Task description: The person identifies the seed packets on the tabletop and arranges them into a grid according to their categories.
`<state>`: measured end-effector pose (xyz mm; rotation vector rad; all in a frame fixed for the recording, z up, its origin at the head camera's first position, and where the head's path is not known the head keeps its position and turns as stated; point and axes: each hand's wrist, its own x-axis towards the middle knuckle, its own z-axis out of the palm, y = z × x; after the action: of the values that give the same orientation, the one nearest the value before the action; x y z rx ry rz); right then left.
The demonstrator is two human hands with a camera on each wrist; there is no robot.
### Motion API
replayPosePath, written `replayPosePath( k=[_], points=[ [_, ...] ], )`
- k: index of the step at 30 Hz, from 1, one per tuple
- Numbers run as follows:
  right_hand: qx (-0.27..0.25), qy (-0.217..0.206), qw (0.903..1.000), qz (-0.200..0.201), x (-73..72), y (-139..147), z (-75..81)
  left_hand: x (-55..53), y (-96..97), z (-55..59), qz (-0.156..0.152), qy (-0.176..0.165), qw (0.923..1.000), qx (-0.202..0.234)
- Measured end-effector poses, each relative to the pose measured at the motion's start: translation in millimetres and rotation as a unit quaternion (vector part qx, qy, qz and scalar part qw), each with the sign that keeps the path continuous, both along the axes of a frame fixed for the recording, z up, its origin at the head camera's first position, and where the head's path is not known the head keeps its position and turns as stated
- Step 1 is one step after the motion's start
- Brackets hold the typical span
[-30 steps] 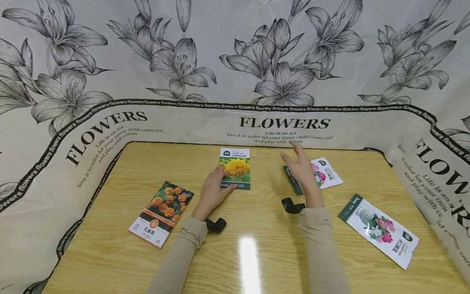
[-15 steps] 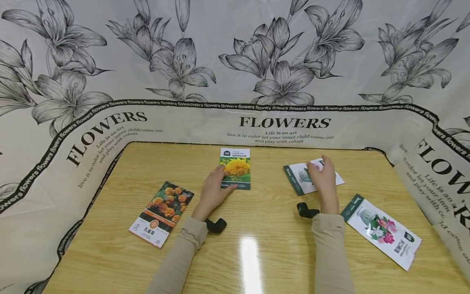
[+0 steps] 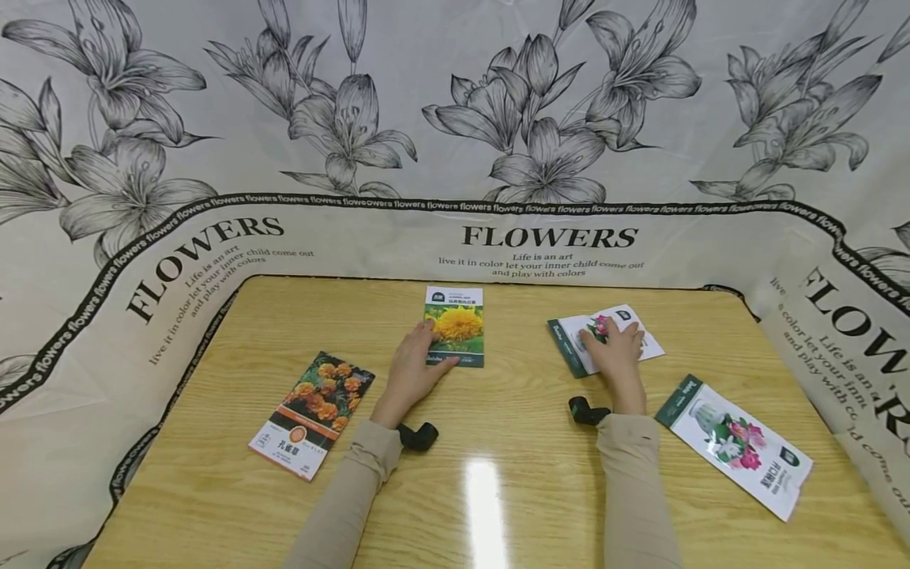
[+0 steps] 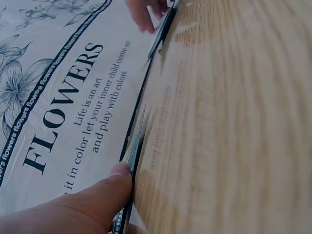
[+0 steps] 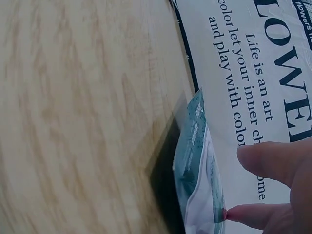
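Note:
A flat seed packet with a yellow bloom [image 3: 462, 322] lies upright-facing near the table's back edge. My left hand [image 3: 412, 371] rests at its left side, fingers along the edge and thumb on its dark green lower band; the left wrist view shows the thumb [image 4: 105, 197] touching it. Farther right lies a white seed packet with pink flowers and a green end [image 3: 569, 336], turned sideways. My right hand [image 3: 617, 359] is over it, fingers spread and slightly bent. In the right wrist view one fingertip touches this packet [image 5: 195, 175], while another digit stays off its surface.
An orange marigold packet [image 3: 313, 415] lies tilted at the left. Another white packet with pink flowers [image 3: 735, 446] lies at the right front. Behind the wooden table [image 3: 512, 442] hangs a floral cloth [image 3: 398, 237]. Black wrist cameras [image 3: 419, 436] sit beside both wrists.
My right hand has come down from above the table's back and moved right, onto the pink-flower packet, its fingers now spread wider. The left hand and the packets stay in place.

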<state>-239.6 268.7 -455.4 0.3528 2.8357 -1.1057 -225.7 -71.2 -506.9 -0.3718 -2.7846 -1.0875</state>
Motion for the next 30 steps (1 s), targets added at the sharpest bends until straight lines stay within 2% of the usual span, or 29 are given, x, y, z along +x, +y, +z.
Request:
replayPosePath(
  k=[6, 22, 30],
  points=[
    [-0.009, -0.002, 1.0000, -0.001, 0.1, -1.6, -1.6, 0.3, -0.4, 0.3, -0.001, 0.003, 1.0000, 0.007],
    [0.019, -0.004, 0.9998, 0.009, -3.8, -2.7, -5.6, 0.2, -0.5, -1.1, 0.005, -0.007, 0.9999, 0.010],
    [0.008, -0.001, 0.9998, 0.018, -3.6, -3.7, -4.5, 0.5, -1.2, 0.3, 0.005, -0.013, 0.9998, 0.014]
  ],
)
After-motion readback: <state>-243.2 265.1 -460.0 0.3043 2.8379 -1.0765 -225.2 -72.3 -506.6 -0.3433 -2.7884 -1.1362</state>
